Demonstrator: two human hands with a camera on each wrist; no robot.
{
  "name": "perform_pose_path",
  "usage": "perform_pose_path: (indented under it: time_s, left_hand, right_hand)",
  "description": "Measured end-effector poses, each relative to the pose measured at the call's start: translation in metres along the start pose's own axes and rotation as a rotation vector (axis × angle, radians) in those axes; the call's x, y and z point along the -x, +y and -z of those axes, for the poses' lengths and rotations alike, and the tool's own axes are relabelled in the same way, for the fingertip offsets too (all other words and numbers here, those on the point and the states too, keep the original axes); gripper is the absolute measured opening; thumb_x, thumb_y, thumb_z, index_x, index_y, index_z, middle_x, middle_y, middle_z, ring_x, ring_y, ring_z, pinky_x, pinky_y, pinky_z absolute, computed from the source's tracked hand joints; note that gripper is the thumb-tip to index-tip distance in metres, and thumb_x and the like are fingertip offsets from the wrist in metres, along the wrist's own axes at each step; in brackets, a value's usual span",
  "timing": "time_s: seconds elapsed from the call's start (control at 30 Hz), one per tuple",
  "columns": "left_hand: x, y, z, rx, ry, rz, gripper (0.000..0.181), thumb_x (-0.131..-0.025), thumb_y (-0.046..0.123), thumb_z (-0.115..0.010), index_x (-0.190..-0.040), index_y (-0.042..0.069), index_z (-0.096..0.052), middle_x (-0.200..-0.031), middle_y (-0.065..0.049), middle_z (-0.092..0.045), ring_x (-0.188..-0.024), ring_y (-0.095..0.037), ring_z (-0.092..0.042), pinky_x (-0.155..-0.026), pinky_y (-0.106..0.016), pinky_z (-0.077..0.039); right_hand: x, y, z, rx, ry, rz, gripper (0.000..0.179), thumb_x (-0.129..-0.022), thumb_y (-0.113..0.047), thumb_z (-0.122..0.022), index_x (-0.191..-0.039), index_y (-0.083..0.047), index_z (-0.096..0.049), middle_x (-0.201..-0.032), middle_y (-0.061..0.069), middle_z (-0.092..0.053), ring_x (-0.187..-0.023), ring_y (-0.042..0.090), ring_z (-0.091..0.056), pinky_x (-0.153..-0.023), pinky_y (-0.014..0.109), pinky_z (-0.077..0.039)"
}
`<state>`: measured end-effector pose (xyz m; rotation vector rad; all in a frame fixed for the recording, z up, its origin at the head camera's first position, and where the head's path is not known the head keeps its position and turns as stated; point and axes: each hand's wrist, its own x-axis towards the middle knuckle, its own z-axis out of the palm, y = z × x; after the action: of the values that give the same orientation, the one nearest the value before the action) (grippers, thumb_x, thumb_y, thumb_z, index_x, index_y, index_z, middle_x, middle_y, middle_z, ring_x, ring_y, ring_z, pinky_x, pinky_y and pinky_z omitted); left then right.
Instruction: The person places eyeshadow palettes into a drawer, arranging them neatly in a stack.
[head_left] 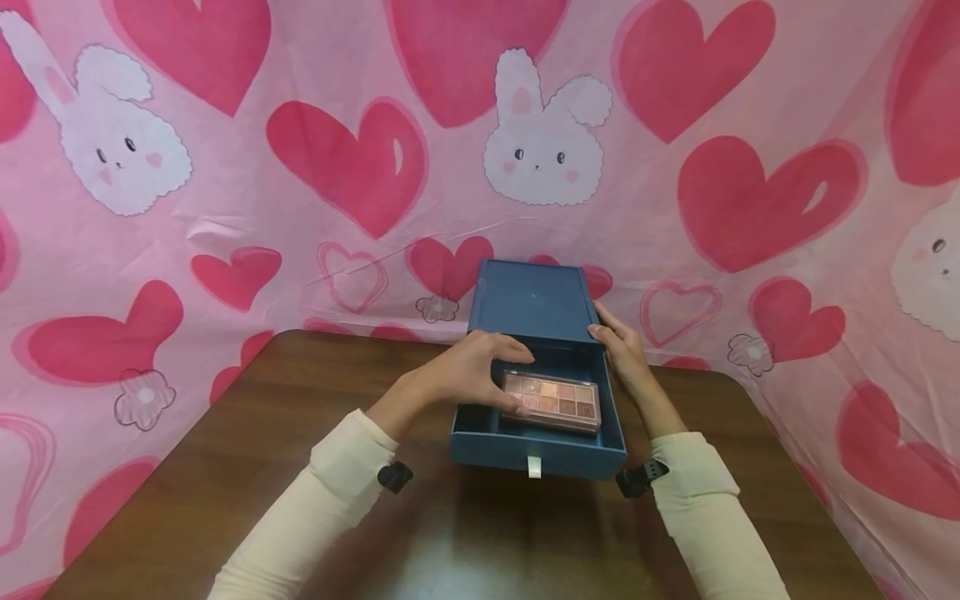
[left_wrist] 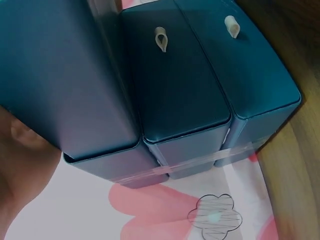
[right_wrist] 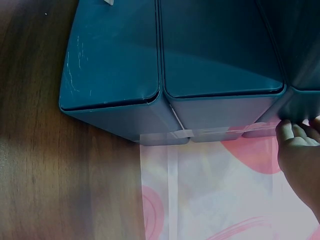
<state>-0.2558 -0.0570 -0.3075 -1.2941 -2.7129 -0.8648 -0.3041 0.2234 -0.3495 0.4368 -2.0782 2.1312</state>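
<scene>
A blue drawer unit (head_left: 532, 300) stands at the back of the table, its top drawer (head_left: 540, 454) pulled out. Inside lies an eyeshadow palette (head_left: 558, 400) with rows of pink, beige and brown pans. My left hand (head_left: 468, 371) reaches in over the drawer's left wall. Its thumb is at the palette's left end, and its fingers arch apart from the thumb above the drawer. At the unit's right side my right hand (head_left: 626, 354) rests with the thumb by the top front corner and the fingers along the side wall. Its fingers (right_wrist: 295, 132) touch that wall in the right wrist view.
Below the pulled-out drawer, two shut drawers (left_wrist: 182, 85) show, with small pale loop pulls (left_wrist: 161, 39). Clear tape (left_wrist: 190, 162) runs across the unit's side. Behind the brown table (head_left: 247, 467) hangs a pink cloth (head_left: 450, 208) with hearts and rabbits.
</scene>
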Motion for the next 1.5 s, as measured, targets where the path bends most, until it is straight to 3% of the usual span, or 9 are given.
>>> perform_pose_path:
  time_s: [0.13, 0.3, 0.53, 0.77, 0.97, 1.1, 1.33, 1.4, 1.5]
  left_hand:
    - [0.008, -0.003, -0.004, 0.080, 0.076, -0.008, 0.064, -0.078, 0.034, -0.084, -0.135, 0.011, -0.066, -0.143, -0.006, -0.063, -0.137, -0.027, -0.054, -0.111, -0.053, -0.048]
    - [0.020, -0.009, -0.012, 0.187, 0.266, -0.066, 0.047, -0.082, 0.028, -0.080, -0.124, 0.009, -0.073, -0.135, -0.010, -0.068, -0.131, -0.027, -0.058, -0.108, -0.054, -0.050]
    - [0.039, -0.007, -0.010, 0.200, 0.555, -0.202, 0.019, -0.085, 0.010, -0.078, -0.103, 0.007, -0.078, -0.102, -0.009, -0.078, -0.098, -0.019, -0.071, -0.092, -0.036, -0.059]
    - [0.066, 0.024, -0.017, 0.173, 0.710, -0.331, 0.008, -0.083, 0.000, -0.077, -0.090, 0.005, -0.078, -0.079, -0.006, -0.076, -0.071, -0.012, -0.067, -0.069, -0.025, -0.058]
    - [0.080, 0.059, -0.049, 0.240, 0.764, -0.436, 0.011, -0.085, 0.001, -0.073, -0.076, 0.008, -0.073, -0.058, 0.000, -0.061, -0.049, -0.004, -0.047, -0.046, -0.012, -0.040]
    - [0.088, 0.079, -0.070, 0.394, 0.618, -0.315, 0.013, -0.085, 0.001, -0.073, -0.074, 0.009, -0.074, -0.056, -0.001, -0.062, -0.049, 0.006, -0.042, -0.043, -0.009, -0.038]
    - [0.088, 0.081, -0.087, 0.741, -0.010, 0.165, 0.031, -0.099, 0.031, -0.064, -0.093, 0.005, -0.080, -0.074, -0.025, -0.071, -0.054, 0.004, -0.056, -0.051, -0.016, -0.046]
    - [0.083, 0.079, -0.094, 0.881, -0.083, 0.262, 0.037, -0.102, 0.032, -0.058, -0.107, 0.000, -0.077, -0.088, -0.033, -0.071, -0.060, 0.000, -0.063, -0.054, -0.017, -0.048]
    - [0.076, 0.078, -0.105, 1.064, -0.063, 0.358, 0.046, -0.105, 0.035, -0.051, -0.121, -0.004, -0.071, -0.100, -0.028, -0.074, -0.071, -0.002, -0.067, -0.059, -0.017, -0.050]
  right_hand:
    - [0.000, 0.000, 0.001, 0.004, 0.006, 0.002, 0.060, -0.100, -0.006, -0.045, -0.158, 0.001, -0.028, -0.166, 0.021, -0.027, -0.107, -0.012, -0.058, -0.091, 0.009, -0.051]
    - [0.001, 0.000, 0.000, -0.001, 0.012, 0.001, 0.060, -0.100, -0.005, -0.045, -0.158, 0.001, -0.028, -0.166, 0.022, -0.027, -0.106, -0.011, -0.059, -0.091, 0.009, -0.052]
    - [0.001, -0.001, -0.001, -0.008, 0.018, 0.010, 0.059, -0.101, -0.005, -0.045, -0.157, 0.002, -0.030, -0.164, 0.025, -0.029, -0.106, -0.010, -0.061, -0.089, 0.010, -0.053]
    - [0.001, 0.000, -0.001, 0.003, 0.019, 0.006, 0.059, -0.101, -0.006, -0.046, -0.158, 0.001, -0.029, -0.164, 0.023, -0.030, -0.108, -0.011, -0.058, -0.091, 0.009, -0.051]
    - [0.000, 0.001, 0.001, 0.005, 0.000, -0.003, 0.060, -0.101, -0.008, -0.044, -0.159, 0.000, -0.026, -0.166, 0.019, -0.027, -0.111, -0.013, -0.056, -0.094, 0.008, -0.049]
    - [0.000, 0.001, 0.002, 0.002, -0.001, -0.008, 0.060, -0.102, -0.008, -0.044, -0.159, -0.001, -0.026, -0.167, 0.018, -0.026, -0.112, -0.012, -0.055, -0.094, 0.008, -0.049]
    - [0.001, 0.000, 0.004, 0.004, 0.038, -0.012, 0.060, -0.100, -0.008, -0.045, -0.158, 0.000, -0.028, -0.166, 0.020, -0.027, -0.107, -0.013, -0.056, -0.090, 0.007, -0.050]
    - [0.001, 0.000, 0.003, 0.003, 0.034, -0.009, 0.060, -0.101, -0.008, -0.046, -0.158, 0.000, -0.029, -0.166, 0.020, -0.027, -0.108, -0.012, -0.056, -0.091, 0.008, -0.051]
    - [0.001, 0.000, 0.002, 0.012, 0.020, -0.005, 0.060, -0.101, -0.009, -0.046, -0.158, 0.000, -0.028, -0.168, 0.018, -0.025, -0.110, -0.012, -0.055, -0.092, 0.007, -0.050]
